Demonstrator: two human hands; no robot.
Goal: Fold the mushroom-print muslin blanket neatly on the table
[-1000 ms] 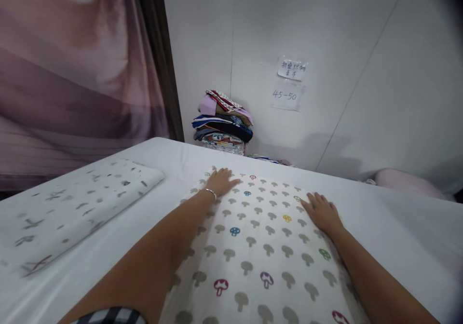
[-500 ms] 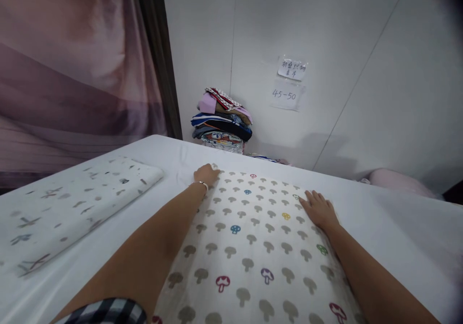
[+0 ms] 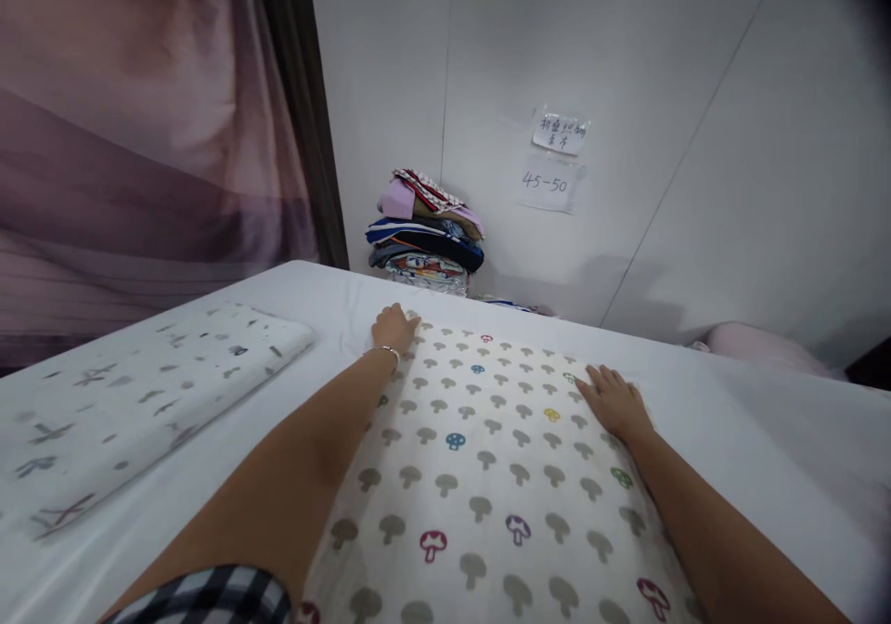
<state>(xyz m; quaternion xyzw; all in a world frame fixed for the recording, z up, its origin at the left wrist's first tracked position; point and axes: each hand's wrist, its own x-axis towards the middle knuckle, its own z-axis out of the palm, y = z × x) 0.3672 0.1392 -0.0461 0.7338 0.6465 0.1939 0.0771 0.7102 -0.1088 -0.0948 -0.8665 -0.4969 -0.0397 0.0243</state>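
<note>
Mushroom-print cloth lies spread at the middle of the white tabletop. Left hand — fingers curled onto the cloth's far-left corner; whether it pinches the cloth cannot be told. Right hand — open, fingers together, flat on the cloth's right edge.

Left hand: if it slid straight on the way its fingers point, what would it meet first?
The left hand rests at the far left corner of the mushroom-print cloth. Ahead lies bare white table cover, then probably the stack of folded clothes by the wall, though depth is unclear.
</note>
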